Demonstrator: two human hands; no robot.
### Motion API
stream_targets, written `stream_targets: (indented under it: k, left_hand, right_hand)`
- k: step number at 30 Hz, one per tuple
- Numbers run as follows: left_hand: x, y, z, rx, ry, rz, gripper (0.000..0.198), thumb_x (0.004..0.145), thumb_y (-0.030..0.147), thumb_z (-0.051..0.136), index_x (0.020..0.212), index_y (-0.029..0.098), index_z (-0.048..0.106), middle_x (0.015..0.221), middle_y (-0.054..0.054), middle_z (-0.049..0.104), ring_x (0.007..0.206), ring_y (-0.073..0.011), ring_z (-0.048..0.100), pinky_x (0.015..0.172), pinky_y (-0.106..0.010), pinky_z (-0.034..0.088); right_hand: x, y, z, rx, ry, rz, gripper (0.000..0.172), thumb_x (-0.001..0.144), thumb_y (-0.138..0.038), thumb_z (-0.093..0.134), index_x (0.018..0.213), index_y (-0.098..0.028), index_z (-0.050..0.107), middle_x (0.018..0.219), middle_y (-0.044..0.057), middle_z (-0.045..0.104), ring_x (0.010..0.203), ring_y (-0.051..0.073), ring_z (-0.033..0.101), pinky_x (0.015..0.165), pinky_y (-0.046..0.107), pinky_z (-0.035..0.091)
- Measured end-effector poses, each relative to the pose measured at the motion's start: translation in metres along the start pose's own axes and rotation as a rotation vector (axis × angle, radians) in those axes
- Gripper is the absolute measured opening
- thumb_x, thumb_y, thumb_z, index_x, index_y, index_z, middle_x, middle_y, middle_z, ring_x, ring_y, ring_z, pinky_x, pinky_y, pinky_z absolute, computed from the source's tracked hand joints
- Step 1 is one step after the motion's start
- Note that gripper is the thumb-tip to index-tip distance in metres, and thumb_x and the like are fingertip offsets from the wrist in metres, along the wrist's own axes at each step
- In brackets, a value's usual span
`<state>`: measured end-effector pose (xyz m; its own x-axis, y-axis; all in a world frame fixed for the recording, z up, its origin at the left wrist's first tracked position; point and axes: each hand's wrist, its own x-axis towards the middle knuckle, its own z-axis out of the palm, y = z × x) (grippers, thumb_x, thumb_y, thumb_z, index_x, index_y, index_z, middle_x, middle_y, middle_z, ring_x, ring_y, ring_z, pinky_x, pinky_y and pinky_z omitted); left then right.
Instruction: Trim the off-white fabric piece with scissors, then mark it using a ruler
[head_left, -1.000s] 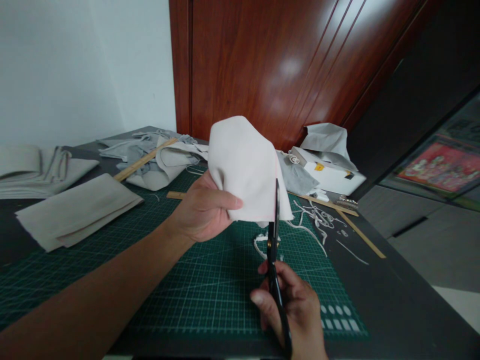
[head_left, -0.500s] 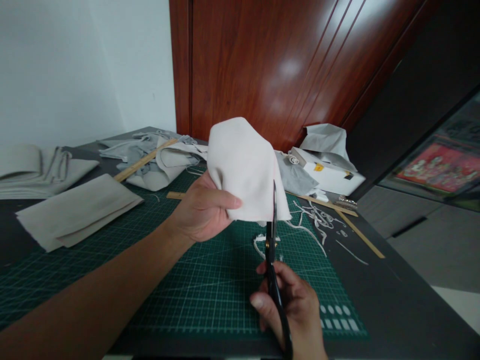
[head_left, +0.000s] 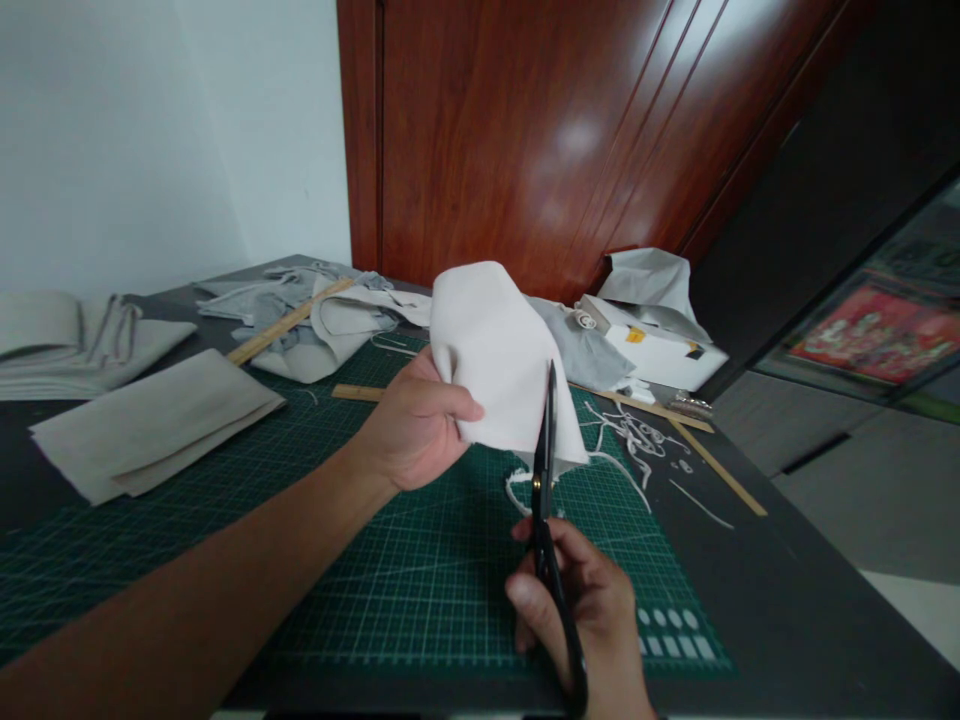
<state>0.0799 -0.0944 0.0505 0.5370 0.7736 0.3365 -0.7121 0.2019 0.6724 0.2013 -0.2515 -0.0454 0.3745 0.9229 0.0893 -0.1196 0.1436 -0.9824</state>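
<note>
Raised above the green cutting mat (head_left: 360, 570) is a piece of off-white fabric (head_left: 495, 350), its top edge curving away from me. My left hand (head_left: 427, 420) pinches its lower left side, thumb on the front face. Black scissors (head_left: 546, 500) are in my right hand (head_left: 581, 600), whose fingers go around the handles. The blades point upward at the fabric's lower right edge, one of them lying over its front. A narrow flap of fabric hangs to the right of the blades.
Folded off-white fabric (head_left: 157, 425) lies left, with grey scraps (head_left: 277, 300) and a wooden ruler (head_left: 292, 320) behind. White cord offcuts (head_left: 641, 435) lie right, near another wooden strip (head_left: 720, 468). A white box (head_left: 667, 350) stands at the back right.
The fabric has moved slightly down and to the right, and the flap right of the blades now hangs further apart. The scissors stay in nearly the same place.
</note>
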Motion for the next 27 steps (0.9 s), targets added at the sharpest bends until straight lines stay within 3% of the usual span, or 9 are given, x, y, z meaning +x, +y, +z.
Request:
stream_targets:
  k: [5, 9, 12, 18, 23, 27]
  left_hand:
    - [0.002, 0.000, 0.000, -0.012, 0.040, -0.036, 0.074, 0.056, -0.006, 0.065, 0.126, 0.015, 0.074, 0.109, -0.010, 0.084, 0.125, -0.0419, 0.073, 0.112, -0.061, 0.054]
    - [0.004, 0.002, 0.005, 0.001, 0.137, -0.089, 0.036, 0.074, 0.016, 0.082, 0.109, 0.009, 0.077, 0.103, -0.017, 0.083, 0.112, -0.0407, 0.077, 0.101, -0.055, 0.061]
    - [0.005, 0.002, 0.008, 0.037, 0.219, -0.109, 0.032, 0.083, 0.031, 0.085, 0.103, 0.009, 0.077, 0.099, -0.018, 0.082, 0.099, -0.0355, 0.079, 0.090, -0.049, 0.065]
    - [0.007, -0.001, 0.007, 0.076, 0.247, -0.069, 0.033, 0.068, 0.001, 0.081, 0.100, 0.010, 0.076, 0.097, -0.013, 0.082, 0.094, -0.0308, 0.079, 0.090, -0.045, 0.065]
    - [0.009, 0.002, 0.009, 0.038, 0.325, -0.069, 0.033, 0.059, -0.005, 0.068, 0.086, 0.013, 0.071, 0.086, -0.007, 0.079, 0.096, -0.0299, 0.079, 0.100, -0.048, 0.062]
    - [0.009, 0.009, 0.012, -0.030, 0.376, -0.193, 0.028, 0.054, 0.002, 0.063, 0.079, 0.013, 0.069, 0.079, -0.010, 0.076, 0.093, -0.0343, 0.079, 0.097, -0.055, 0.064]
  right_hand:
    - [0.001, 0.001, -0.001, 0.000, -0.004, -0.003, 0.044, 0.072, -0.048, 0.099, 0.101, -0.021, 0.078, 0.060, -0.007, 0.063, 0.042, 0.006, 0.051, 0.041, 0.016, 0.040]
    - [0.003, 0.006, -0.005, 0.009, -0.034, -0.008, 0.043, 0.074, -0.046, 0.099, 0.103, -0.022, 0.078, 0.061, -0.007, 0.064, 0.042, 0.006, 0.051, 0.040, 0.015, 0.042]
    - [0.006, 0.012, -0.008, 0.011, -0.082, -0.037, 0.041, 0.075, -0.042, 0.100, 0.104, -0.024, 0.078, 0.061, -0.007, 0.064, 0.041, 0.005, 0.052, 0.040, 0.013, 0.042]
    - [0.006, 0.019, -0.011, 0.004, -0.114, -0.070, 0.036, 0.079, -0.039, 0.098, 0.107, -0.026, 0.079, 0.062, -0.008, 0.065, 0.041, 0.004, 0.051, 0.040, 0.011, 0.041]
    - [0.009, 0.024, -0.012, -0.094, -0.177, -0.159, 0.031, 0.083, -0.036, 0.095, 0.108, -0.028, 0.079, 0.061, -0.009, 0.063, 0.044, 0.006, 0.046, 0.041, 0.012, 0.040]
    - [0.010, 0.026, -0.012, -0.152, -0.204, -0.205, 0.030, 0.084, -0.034, 0.094, 0.109, -0.028, 0.078, 0.060, -0.010, 0.060, 0.045, 0.006, 0.044, 0.041, 0.014, 0.036]
